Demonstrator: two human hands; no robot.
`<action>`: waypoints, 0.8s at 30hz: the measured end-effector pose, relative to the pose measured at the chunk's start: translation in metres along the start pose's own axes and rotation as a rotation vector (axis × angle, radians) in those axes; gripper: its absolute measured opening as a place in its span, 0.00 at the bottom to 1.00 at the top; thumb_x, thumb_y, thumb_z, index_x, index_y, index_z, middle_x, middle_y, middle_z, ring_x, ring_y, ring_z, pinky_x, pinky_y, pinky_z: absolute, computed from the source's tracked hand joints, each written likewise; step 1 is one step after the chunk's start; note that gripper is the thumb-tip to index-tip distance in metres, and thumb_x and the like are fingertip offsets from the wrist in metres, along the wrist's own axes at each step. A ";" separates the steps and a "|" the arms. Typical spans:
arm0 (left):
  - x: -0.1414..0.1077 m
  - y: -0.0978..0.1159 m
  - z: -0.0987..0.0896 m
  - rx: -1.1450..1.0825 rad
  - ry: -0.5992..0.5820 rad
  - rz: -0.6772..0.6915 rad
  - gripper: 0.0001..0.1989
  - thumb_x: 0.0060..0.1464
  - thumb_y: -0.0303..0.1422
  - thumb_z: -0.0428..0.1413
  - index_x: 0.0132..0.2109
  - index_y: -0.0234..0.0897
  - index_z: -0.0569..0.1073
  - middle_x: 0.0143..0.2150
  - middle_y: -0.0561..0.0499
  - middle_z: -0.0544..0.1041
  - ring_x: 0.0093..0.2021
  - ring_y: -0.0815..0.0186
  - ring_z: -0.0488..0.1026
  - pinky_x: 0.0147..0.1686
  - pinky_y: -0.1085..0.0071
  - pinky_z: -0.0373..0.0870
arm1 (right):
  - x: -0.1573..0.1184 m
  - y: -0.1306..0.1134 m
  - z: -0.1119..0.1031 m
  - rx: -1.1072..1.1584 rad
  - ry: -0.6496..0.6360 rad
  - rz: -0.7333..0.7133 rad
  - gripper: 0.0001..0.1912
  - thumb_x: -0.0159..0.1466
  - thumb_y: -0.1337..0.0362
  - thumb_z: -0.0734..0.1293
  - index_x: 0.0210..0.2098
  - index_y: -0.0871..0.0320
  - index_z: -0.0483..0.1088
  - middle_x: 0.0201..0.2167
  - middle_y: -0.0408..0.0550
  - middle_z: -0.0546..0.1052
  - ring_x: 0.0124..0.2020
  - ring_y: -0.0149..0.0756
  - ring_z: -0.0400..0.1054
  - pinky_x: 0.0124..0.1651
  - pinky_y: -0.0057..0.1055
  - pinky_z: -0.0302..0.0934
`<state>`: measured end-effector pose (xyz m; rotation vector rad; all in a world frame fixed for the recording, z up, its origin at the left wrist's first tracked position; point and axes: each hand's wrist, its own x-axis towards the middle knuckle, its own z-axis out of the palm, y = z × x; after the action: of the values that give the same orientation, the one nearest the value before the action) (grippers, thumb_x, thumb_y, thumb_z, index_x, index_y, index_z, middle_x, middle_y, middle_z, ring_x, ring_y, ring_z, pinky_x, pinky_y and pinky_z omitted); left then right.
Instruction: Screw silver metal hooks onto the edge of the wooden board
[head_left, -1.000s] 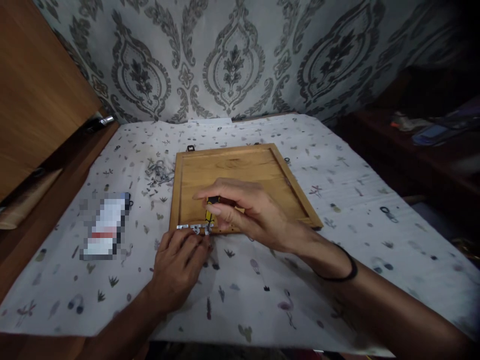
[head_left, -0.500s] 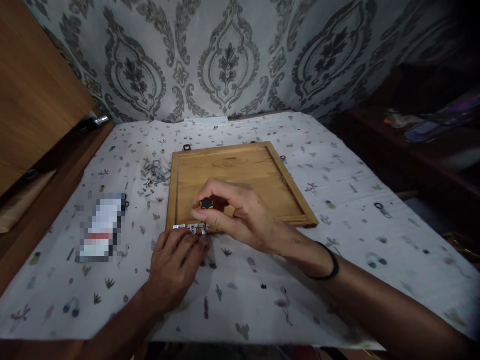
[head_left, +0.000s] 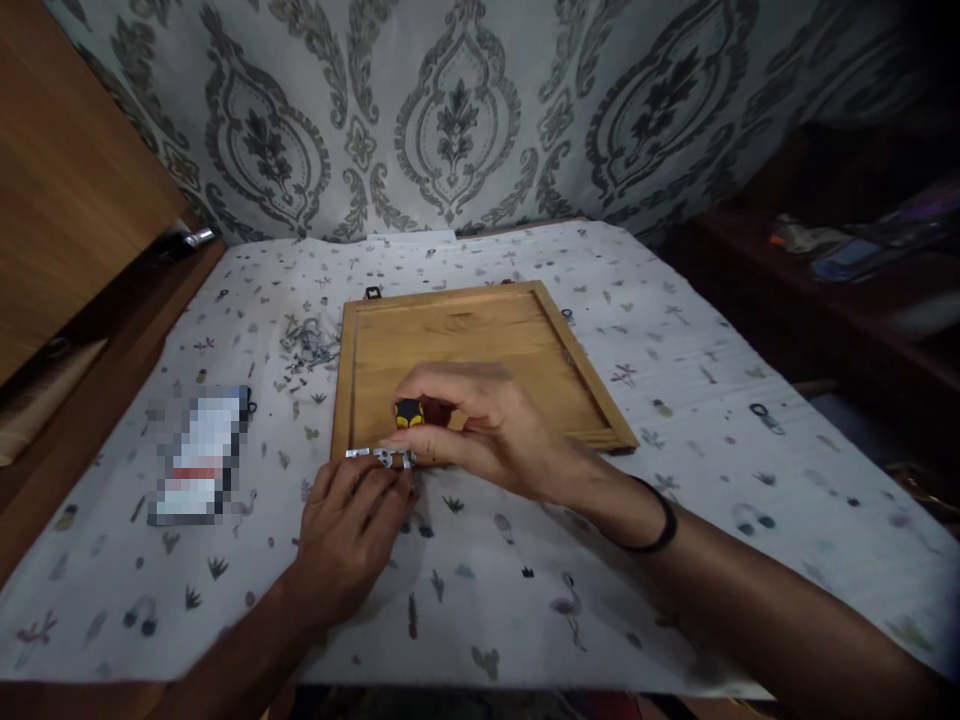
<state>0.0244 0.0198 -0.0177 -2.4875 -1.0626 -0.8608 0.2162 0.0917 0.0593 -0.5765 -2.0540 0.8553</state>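
A framed wooden panel (head_left: 465, 345) lies flat on the cloth-covered table. Along its near left edge sits a silver metal fitting with holes (head_left: 375, 456). My left hand (head_left: 349, 530) presses its closed fingers against that fitting and steadies it from the near side. Above the fitting's right end, my right hand (head_left: 487, 425) grips a screwdriver by its black and yellow handle (head_left: 409, 412). The handle points up towards me; the shaft and tip are hidden behind the thumb.
Left of the panel lies a pile of metal fittings and screws (head_left: 309, 345). A phone with a blurred screen (head_left: 201, 455) rests nearer on the left. Dark metal pieces (head_left: 373, 292) show at the panel's far edge. A wooden cabinet (head_left: 82, 150) stands on the left.
My right hand has turned the screwdriver handle slightly, its yellow part now facing nearer. The left hand keeps its place on the fitting.
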 end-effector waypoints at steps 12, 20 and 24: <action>0.001 0.000 -0.001 0.015 -0.003 -0.006 0.07 0.61 0.26 0.59 0.46 0.32 0.75 0.37 0.45 0.81 0.42 0.56 0.72 0.39 0.61 0.64 | 0.003 0.002 -0.015 0.191 -0.222 0.126 0.10 0.69 0.61 0.66 0.45 0.62 0.71 0.31 0.42 0.73 0.28 0.25 0.65 0.30 0.22 0.58; 0.002 0.000 -0.001 0.013 -0.009 -0.001 0.06 0.61 0.26 0.58 0.46 0.31 0.75 0.37 0.45 0.80 0.42 0.57 0.72 0.40 0.61 0.65 | 0.000 0.006 0.000 0.177 -0.081 0.069 0.09 0.65 0.63 0.70 0.33 0.61 0.69 0.25 0.38 0.67 0.26 0.24 0.60 0.28 0.21 0.54; 0.001 0.000 -0.001 0.026 -0.017 -0.006 0.07 0.61 0.26 0.58 0.47 0.32 0.75 0.37 0.46 0.80 0.42 0.56 0.72 0.39 0.61 0.64 | -0.001 0.005 0.005 0.092 -0.029 0.010 0.10 0.65 0.63 0.70 0.33 0.59 0.66 0.26 0.37 0.65 0.26 0.24 0.59 0.29 0.21 0.55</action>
<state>0.0248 0.0201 -0.0166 -2.4755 -1.0800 -0.8238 0.2130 0.0925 0.0523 -0.5267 -2.0273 0.9637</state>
